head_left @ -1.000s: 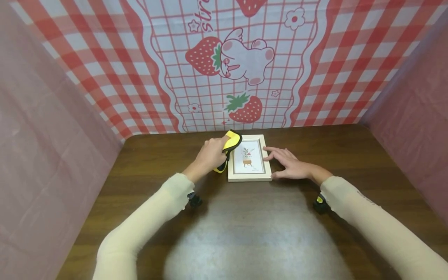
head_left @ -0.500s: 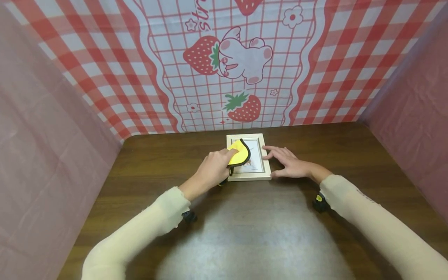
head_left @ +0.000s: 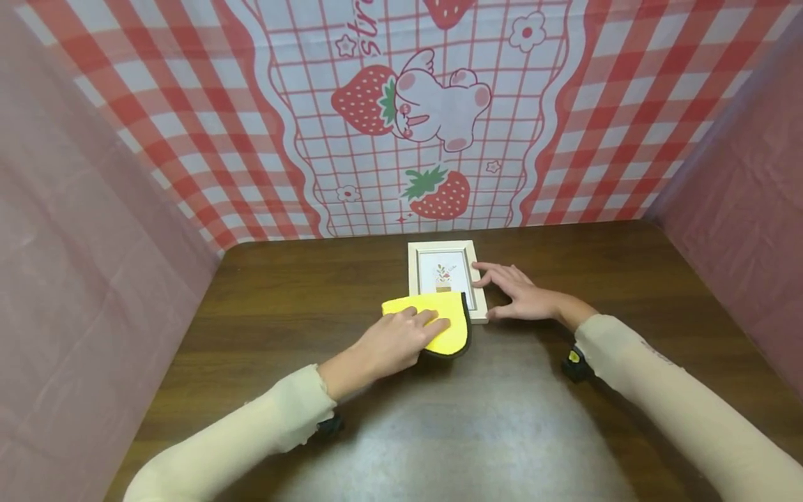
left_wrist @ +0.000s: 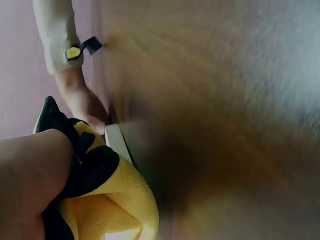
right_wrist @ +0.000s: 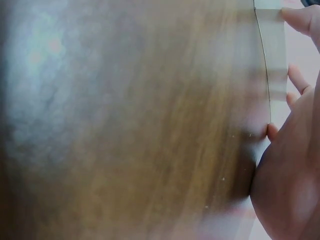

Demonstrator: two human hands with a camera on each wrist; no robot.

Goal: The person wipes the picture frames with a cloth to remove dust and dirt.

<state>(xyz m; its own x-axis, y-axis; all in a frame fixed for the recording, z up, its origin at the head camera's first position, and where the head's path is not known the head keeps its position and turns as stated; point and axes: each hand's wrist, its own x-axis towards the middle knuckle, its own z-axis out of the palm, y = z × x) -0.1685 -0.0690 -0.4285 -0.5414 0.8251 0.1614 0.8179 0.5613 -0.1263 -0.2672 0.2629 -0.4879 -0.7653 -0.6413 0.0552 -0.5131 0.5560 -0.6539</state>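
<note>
Here's my left hand [head_left: 394, 340], fingers bent over the top of the yellow cloth [head_left: 449, 307], gripping it, its black edging curving round the side nearest my right. From my left wrist I see the cloth folding round in a thick loop, dark trim bunched by my hand. And it's over the near side of the picture frame [head_left: 442, 246], hiding the near-left corner and most of the near edge! Whether it's pressing down there, I can't tell.

Over to my right hand [head_left: 525, 298]: fingers spread and loosely extended, tips touching the frame's right side, thumb at the near-right corner, wrapped round nothing. The frame lies flat on the brown wooden table [head_left: 282, 300], near its far edge. Above the cloth, the leafy plant print [head_left: 442, 272] peeks out, its lower part covered. Behind it all hangs the red-and-white checked backdrop [head_left: 439, 195], strawberries and all, with cream sleeves [head_left: 276, 422] on both my arms.
</note>
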